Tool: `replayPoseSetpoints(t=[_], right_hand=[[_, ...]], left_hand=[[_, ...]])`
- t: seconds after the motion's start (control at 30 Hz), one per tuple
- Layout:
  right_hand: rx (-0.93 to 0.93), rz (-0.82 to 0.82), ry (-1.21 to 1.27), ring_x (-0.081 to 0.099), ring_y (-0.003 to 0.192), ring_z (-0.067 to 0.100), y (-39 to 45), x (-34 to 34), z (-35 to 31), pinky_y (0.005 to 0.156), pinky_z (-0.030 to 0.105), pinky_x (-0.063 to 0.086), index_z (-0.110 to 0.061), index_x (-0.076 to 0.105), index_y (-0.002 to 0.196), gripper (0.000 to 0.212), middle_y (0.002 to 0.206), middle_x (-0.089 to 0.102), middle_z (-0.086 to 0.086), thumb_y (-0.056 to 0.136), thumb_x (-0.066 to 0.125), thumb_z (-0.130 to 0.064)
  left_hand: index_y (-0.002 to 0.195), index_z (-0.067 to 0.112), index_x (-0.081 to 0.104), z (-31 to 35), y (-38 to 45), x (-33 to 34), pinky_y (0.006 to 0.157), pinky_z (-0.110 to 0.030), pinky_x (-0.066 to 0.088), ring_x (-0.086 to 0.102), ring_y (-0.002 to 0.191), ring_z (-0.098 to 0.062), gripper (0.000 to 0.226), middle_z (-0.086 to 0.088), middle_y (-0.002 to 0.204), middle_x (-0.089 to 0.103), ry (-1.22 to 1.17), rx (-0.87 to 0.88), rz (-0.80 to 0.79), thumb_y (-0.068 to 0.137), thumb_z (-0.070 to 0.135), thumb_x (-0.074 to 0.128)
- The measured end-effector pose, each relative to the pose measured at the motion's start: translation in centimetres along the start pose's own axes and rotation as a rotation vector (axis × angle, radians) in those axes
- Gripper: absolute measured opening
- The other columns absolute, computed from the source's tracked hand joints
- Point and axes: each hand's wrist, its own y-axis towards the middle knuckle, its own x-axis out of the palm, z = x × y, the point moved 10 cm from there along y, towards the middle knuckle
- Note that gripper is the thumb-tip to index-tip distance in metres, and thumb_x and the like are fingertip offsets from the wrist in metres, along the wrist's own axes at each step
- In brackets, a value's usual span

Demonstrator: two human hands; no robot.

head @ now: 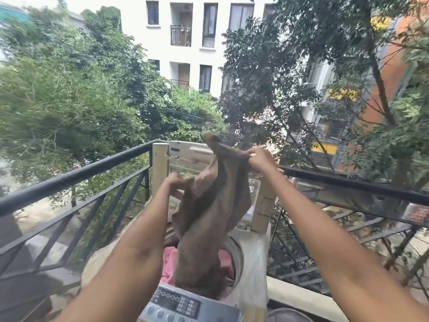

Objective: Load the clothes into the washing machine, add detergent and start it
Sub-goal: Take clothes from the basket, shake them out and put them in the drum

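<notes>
A brown garment point(213, 205) hangs stretched between both my hands above the open top-loading washing machine point(253, 263). My left hand point(173, 182) grips its lower left edge. My right hand point(260, 159) pinches its upper edge, higher and further away. The garment's lower end dangles into the drum, where pink clothes point(168, 263) lie. The machine's raised lid point(185, 152) stands upright behind the garment. Its grey control panel point(181, 305) with buttons is at the near edge.
The machine stands in the corner of a balcony with a black metal railing point(76, 177) on the left and right. Trees and apartment buildings lie beyond. A round grey object point(287, 316) sits at the bottom right of the machine.
</notes>
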Motion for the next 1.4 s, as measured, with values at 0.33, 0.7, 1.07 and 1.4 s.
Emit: replayPoseSetpoints(t=[0.33,0.7,1.07,1.4], right_hand=[[-0.022,-0.245,0.188,0.062,0.084,0.018,-2.9,13.3,6.3,0.070,0.028,0.054,-0.027,0.074,0.093,0.053,0.096,0.071,-0.003,0.070,0.039,0.006],[-0.031,-0.656,-0.183,0.047,0.123,0.032,-12.3,31.9,13.4,0.099,0.037,0.041,-0.019,0.039,0.137,0.059,0.131,0.047,0.015,0.085,0.060,-0.033],[-0.109,-1.124,-0.374,0.013,0.141,0.039,-21.3,47.1,16.9,0.114,0.043,0.017,-0.029,0.012,0.149,0.076,0.155,0.005,0.018,0.088,0.057,-0.037],[-0.065,-0.757,-0.099,0.055,0.118,0.024,-13.0,33.4,15.3,0.096,0.036,0.046,-0.032,0.057,0.124,0.038,0.127,0.060,0.001,0.087,0.054,-0.039]], left_hand=[[0.096,0.003,0.067,-11.8,3.0,0.3,0.079,-0.039,0.056,0.067,0.090,-0.034,0.024,-0.018,0.096,0.069,0.220,-0.171,0.309,0.081,0.019,0.059],[0.150,0.013,0.011,-21.2,1.3,11.0,0.107,-0.046,0.031,0.028,0.137,-0.036,0.082,-0.018,0.149,0.027,0.725,-0.156,0.007,0.088,0.042,0.056],[0.150,0.033,0.004,-32.8,1.1,19.6,0.106,-0.071,0.015,-0.011,0.143,-0.040,0.078,-0.013,0.158,-0.008,1.016,-0.289,-0.435,0.091,0.039,0.054],[0.140,0.015,0.039,-19.3,2.2,15.6,0.104,-0.034,0.037,0.033,0.136,-0.026,0.056,-0.010,0.147,0.036,0.834,-0.310,-0.283,0.091,0.038,0.053]])
